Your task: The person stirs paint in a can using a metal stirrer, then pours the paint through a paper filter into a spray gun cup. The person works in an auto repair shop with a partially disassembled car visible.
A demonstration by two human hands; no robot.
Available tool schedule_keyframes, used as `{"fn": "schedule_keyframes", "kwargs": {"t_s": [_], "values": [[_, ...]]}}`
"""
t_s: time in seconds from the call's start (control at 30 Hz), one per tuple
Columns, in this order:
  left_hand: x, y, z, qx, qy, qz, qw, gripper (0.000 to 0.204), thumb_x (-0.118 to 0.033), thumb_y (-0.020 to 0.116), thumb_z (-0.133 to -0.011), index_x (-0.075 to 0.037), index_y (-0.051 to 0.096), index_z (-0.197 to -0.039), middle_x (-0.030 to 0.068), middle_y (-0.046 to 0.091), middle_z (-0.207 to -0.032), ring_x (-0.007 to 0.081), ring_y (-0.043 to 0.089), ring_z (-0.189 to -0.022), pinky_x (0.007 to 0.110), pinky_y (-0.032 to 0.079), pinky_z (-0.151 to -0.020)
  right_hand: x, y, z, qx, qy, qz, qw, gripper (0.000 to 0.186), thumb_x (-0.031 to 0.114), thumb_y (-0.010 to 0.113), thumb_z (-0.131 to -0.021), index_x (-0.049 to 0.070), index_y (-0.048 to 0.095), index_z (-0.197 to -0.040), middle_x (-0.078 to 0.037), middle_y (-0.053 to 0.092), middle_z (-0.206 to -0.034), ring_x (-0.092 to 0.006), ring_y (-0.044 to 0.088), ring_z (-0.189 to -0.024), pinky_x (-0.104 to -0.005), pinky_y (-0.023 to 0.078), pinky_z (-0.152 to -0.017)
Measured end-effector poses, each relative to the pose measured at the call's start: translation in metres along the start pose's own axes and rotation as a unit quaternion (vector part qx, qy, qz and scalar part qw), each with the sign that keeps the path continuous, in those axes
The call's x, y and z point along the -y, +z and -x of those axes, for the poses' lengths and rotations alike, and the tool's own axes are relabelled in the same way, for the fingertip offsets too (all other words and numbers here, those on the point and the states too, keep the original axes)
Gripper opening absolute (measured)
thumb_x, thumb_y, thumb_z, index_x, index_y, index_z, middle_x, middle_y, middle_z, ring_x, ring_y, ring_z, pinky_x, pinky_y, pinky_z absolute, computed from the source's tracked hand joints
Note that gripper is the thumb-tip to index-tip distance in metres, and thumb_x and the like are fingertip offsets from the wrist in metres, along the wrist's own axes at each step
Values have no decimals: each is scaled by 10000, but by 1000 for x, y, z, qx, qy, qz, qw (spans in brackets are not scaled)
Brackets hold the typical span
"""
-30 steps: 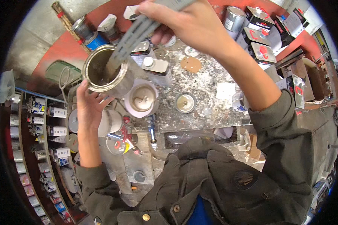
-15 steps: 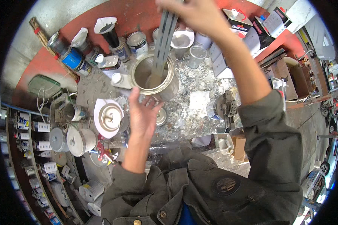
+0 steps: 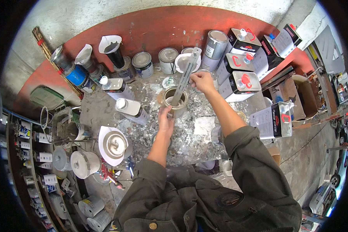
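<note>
An open paint can [image 3: 180, 111] stands on the paint-spattered bench in front of me. My left hand [image 3: 166, 121] is closed against its near left side, with the fingertips up at the rim. A long slotted metal strip [image 3: 185, 78] leans out of the can, its lower end inside and its top tilted away to the right. My right hand [image 3: 203, 82] has its fingers curled together at the strip's right edge, around mid-length. Part of that grip is hidden. Left of the can is a white-capped metal bottle [image 3: 133, 111].
A paper-lined cup with pale paint [image 3: 114, 146] stands at the near left. Closed cans [image 3: 168, 61] line the back. Rectangular solvent tins [image 3: 239, 86] crowd the right, one lone tin [image 3: 272, 120] nearer me. A white paper sheet [image 3: 204, 126] lies on the bench.
My right hand has come down from the strip's top to lower along it. The view has shifted, and the can and strip appear smaller. My left hand remains at the can.
</note>
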State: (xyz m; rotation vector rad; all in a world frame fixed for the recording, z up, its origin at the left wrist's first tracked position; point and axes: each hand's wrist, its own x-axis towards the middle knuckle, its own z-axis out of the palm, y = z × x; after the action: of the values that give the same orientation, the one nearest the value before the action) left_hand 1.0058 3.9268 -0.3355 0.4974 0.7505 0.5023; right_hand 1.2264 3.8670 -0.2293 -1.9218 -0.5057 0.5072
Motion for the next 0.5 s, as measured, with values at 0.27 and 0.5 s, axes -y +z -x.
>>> {"fn": "schedule_keyframes", "kwargs": {"t_s": [0.27,0.5], "values": [[-22,-3,5,9,3,-72,997,868,-224,773,-873,5,332,-1585,139,483,-1513,255,438,-1399,458,292,-1179,25,13,41,-84,22,-88,992,308,275,741,-901,-25,705,-842,-95,729,-727,-136,677,-566,-287,518,-519],[-8,-5,37,-100,85,-247,960,903,-338,840,-859,100,398,-1514,276,449,-1546,313,469,-1412,390,372,-1154,56,46,122,3,-66,-325,944,203,210,721,-981,21,672,-926,-18,665,-727,-58,585,-581,-209,427,-507]]}}
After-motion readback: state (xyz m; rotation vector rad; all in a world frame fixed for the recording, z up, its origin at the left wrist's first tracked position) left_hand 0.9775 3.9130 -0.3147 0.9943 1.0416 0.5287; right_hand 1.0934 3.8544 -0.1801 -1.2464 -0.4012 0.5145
